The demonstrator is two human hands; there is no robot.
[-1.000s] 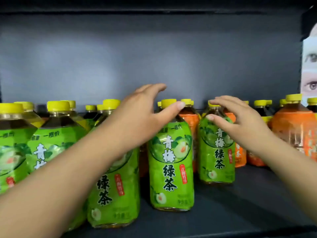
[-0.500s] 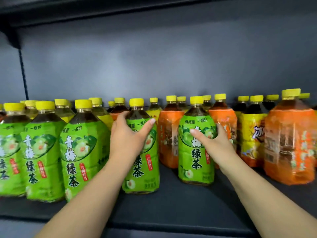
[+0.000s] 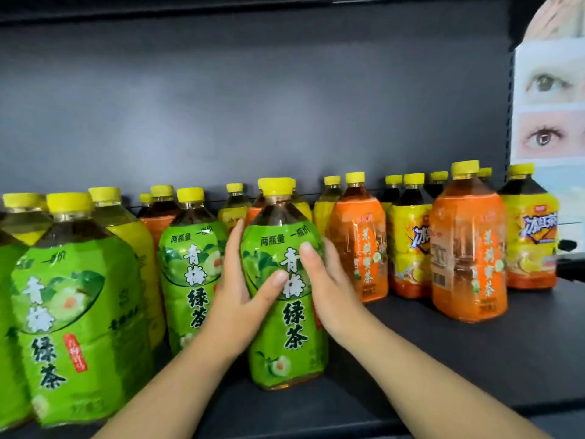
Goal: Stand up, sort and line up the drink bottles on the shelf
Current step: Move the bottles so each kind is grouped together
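Note:
A green-labelled tea bottle [image 3: 286, 337] with a yellow cap stands upright near the front of the dark shelf [image 3: 443, 359]. Both hands clasp it. My left hand [image 3: 240, 299] wraps its left side with the thumb across the label. My right hand [image 3: 326, 286] presses on its right side. To its left stands a second green bottle [image 3: 186, 280], and a larger-looking green one [image 3: 76, 318] is at the front left. Orange-labelled bottles [image 3: 468, 255] and yellow-labelled bottles [image 3: 408, 248] stand to the right and behind.
More yellow and orange bottles fill the back row along the grey back panel [image 3: 253, 106]. A printed poster with eyes [image 3: 547, 109] hangs at the right end. Bare shelf surface lies at the front right, before the front edge [image 3: 411, 416].
Each hand held a separate green bottle before; now both hands grip one green bottle at the front centre. The view has shifted to the right, showing the poster again.

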